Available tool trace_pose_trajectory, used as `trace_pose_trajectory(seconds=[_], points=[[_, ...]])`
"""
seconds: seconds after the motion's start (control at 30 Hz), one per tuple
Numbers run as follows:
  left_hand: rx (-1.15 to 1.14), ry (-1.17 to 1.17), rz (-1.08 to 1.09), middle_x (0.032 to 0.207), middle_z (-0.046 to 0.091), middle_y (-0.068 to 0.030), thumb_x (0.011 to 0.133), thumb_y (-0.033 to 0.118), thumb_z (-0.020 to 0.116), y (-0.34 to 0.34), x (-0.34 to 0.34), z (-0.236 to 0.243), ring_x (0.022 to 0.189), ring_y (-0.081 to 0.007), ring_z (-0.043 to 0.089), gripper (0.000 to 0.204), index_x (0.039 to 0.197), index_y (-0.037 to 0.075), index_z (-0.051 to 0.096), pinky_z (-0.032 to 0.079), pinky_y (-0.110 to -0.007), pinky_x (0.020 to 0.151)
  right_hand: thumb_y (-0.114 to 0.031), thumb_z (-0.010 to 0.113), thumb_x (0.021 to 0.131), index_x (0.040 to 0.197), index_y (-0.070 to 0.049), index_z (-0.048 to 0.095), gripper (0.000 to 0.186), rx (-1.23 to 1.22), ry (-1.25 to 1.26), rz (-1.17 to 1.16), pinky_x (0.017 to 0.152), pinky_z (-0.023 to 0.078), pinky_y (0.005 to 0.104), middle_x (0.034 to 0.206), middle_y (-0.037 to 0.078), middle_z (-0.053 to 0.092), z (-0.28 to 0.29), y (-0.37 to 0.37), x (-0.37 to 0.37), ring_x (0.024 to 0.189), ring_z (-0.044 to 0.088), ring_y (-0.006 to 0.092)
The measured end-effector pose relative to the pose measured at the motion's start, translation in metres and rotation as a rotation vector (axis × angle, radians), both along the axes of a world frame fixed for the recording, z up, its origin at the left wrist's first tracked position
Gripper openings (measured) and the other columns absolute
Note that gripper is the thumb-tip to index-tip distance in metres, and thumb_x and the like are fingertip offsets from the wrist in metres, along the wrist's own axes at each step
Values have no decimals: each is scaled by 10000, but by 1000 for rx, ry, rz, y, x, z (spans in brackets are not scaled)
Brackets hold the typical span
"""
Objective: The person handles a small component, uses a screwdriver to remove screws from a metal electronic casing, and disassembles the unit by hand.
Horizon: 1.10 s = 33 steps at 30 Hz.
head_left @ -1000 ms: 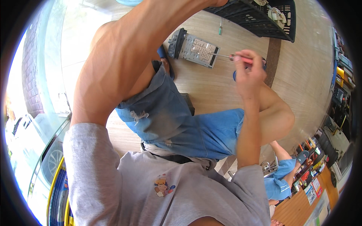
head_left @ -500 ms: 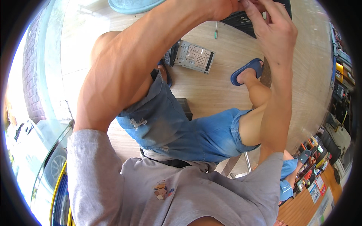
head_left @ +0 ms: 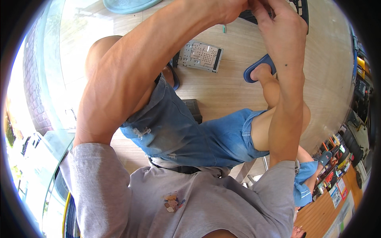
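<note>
Both arms reach up to the far edge of the head view, where my hands meet. My left hand [head_left: 234,8] touches or nearly touches the right one; its fingers are cut off by the frame edge. My right hand [head_left: 282,27] has thumb and fingers drawn together in a pinch, and whatever sits between them is hidden. Just behind the hands is a black slotted plastic piece [head_left: 303,16], mostly covered. Below them on the floor lies a flat silver metal unit [head_left: 200,55] with a perforated cover. A green screwdriver handle [head_left: 224,28] shows near my left wrist.
A pale blue round basin [head_left: 131,4] stands at the far left. Between my legs is a dark box [head_left: 193,110]. My foot in a blue slipper [head_left: 260,68] rests on the tiled floor. At the right, another person's leg [head_left: 311,180] is beside cluttered shelves [head_left: 359,79].
My view has shifted slightly, so the basin, metal unit and screwdriver sit a little higher and further left. Both hands stay together, the right having turned slightly.
</note>
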<state>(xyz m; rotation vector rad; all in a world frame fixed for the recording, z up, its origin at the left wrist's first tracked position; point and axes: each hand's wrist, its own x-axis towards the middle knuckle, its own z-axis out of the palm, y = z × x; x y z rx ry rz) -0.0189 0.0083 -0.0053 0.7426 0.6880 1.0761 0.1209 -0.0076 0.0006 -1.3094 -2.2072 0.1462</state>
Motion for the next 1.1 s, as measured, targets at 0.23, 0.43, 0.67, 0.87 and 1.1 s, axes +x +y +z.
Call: trace_pose_trajectory(seconds=[0.23,0.43,0.67,0.87,1.1], points=[[-8,66,-39,1567,413,-292,995,664,475,-8,2,17,1437,-363,398,964,1529,-130,350,226,-513,1215,-3,671,902,1028,29,744,149,-187,238,-14,769,571,389,941,219,748,4,-2,-4,868,742,359],[-19,136,-48,1370,552,-225,996,663,484,-8,9,10,1245,-285,502,934,1482,-132,413,303,-448,1128,-4,673,903,1081,19,737,191,-352,356,-49,773,569,396,932,224,745,5,-9,4,875,743,354],[-71,13,4,1195,618,-171,1003,628,513,6,23,4,1058,-245,575,839,1394,-113,490,445,-368,962,23,626,929,1079,14,706,170,-182,168,-123,762,569,396,947,205,751,-3,-9,10,860,744,335],[-108,-153,-25,1142,625,-154,1027,537,537,9,28,-5,1029,-241,590,666,1302,-70,535,485,-379,943,-47,633,990,993,25,689,91,-192,485,-77,653,553,347,805,116,719,-4,4,9,722,703,245],[-152,-26,17,943,639,-76,1069,311,548,13,38,-3,830,-167,589,319,1059,8,649,496,-292,763,-219,593,1068,900,-61,631,234,-614,801,-312,380,321,228,596,-3,519,30,1,39,423,426,67]])
